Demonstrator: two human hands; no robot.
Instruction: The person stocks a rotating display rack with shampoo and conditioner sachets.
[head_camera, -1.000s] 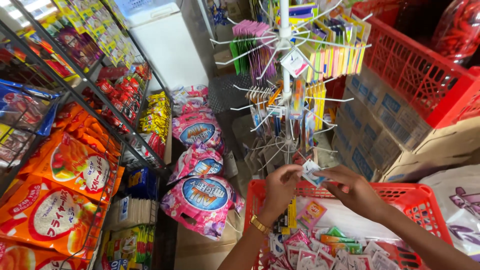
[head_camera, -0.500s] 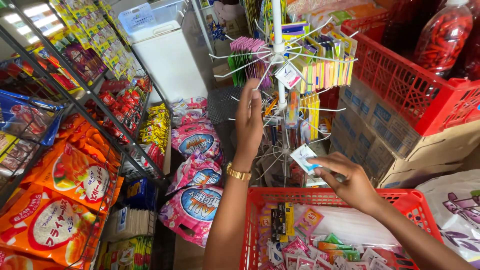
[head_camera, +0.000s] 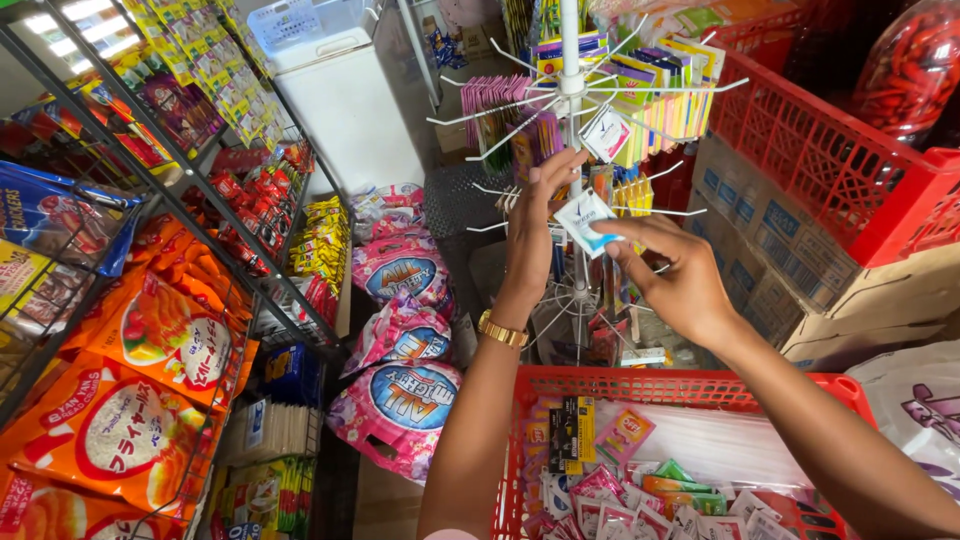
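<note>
Both hands are up at the white wire spinner rack (head_camera: 570, 95). The right hand (head_camera: 672, 280) pinches a small white-and-blue foil sachet (head_camera: 585, 217) between thumb and fingers (head_camera: 612, 245), fingers closed on its lower corner. The left hand (head_camera: 535, 215) is loosely curled, fingertips touching the sachet's top edge near a wire peg. It looks feather-light, thin, floppy and slick, best held by its sealed edge.

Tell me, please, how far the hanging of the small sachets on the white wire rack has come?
Done: the upper hooks of the white wire rack carry many coloured packets. In hand: the right hand pinches a white-and-blue sachet by the rack's pole, while the left hand reaches up to a hook beside it. Left: several lower hooks are bare, and the red basket below holds many more loose sachets.
</note>
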